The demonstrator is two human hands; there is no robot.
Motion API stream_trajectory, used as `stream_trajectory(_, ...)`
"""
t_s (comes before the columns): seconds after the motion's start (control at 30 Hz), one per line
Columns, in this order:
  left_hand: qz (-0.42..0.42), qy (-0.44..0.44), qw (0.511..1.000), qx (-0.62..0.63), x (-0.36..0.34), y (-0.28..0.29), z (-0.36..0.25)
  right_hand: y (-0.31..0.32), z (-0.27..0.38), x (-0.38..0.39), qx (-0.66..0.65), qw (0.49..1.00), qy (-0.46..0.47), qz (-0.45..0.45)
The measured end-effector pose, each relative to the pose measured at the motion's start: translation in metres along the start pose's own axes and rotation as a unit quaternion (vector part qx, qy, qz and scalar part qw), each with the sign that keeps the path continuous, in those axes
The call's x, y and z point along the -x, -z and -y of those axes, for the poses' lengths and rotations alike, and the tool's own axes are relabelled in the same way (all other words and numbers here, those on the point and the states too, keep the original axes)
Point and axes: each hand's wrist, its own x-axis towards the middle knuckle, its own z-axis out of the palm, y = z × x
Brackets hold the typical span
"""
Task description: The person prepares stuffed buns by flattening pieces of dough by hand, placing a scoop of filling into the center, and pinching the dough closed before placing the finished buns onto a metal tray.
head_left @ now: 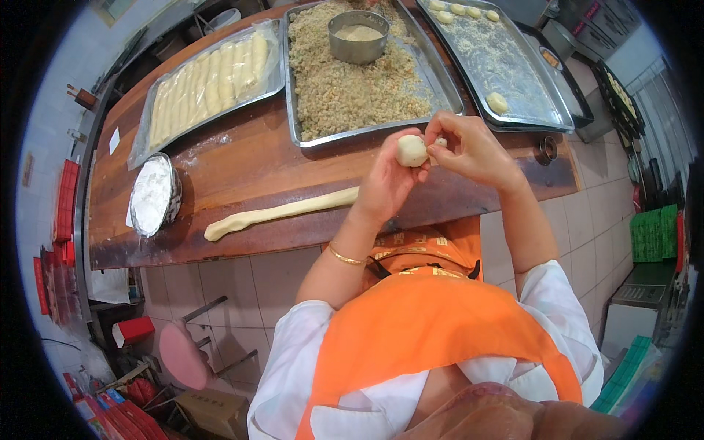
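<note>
Likely dough ball [411, 151], left hand [391, 176]

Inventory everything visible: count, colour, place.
dough ball: one, cream, upper centre
pale bit: one, cream, beside ball
dough rope: one, cream, table front
powder bowl: one, white-filled, table left
trays: three, silver, table back
dough strips: several, cream, left tray
crumbly mix: heaped, brown, middle tray
round tin: one, grey, middle tray
dough balls: about six, cream, right tray
ring: one, dark, table right
table: one, brown, centre
stool: one, pink, lower left
packages: several, red, left edge
apron: one, orange, lower centre
left grip: one, bare, holding ball
right grip: one, bare, pinching bit
</note>
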Motion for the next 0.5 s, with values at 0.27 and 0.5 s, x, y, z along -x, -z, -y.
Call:
stream_trajectory(0.27, 0.003, 0.056, 0.997, 0.047, 0.003, 0.002, -0.002, -0.005, 0.007, 0.002, 0.02, 0.999, 0.036, -0.009)
stream_trajectory(0.5, 0.023, 0.022, 0.992, -0.124, 0.004, 0.01, -0.004, -0.002, 0.012, 0.005, 0.051, 0.997, 0.055, -0.003)
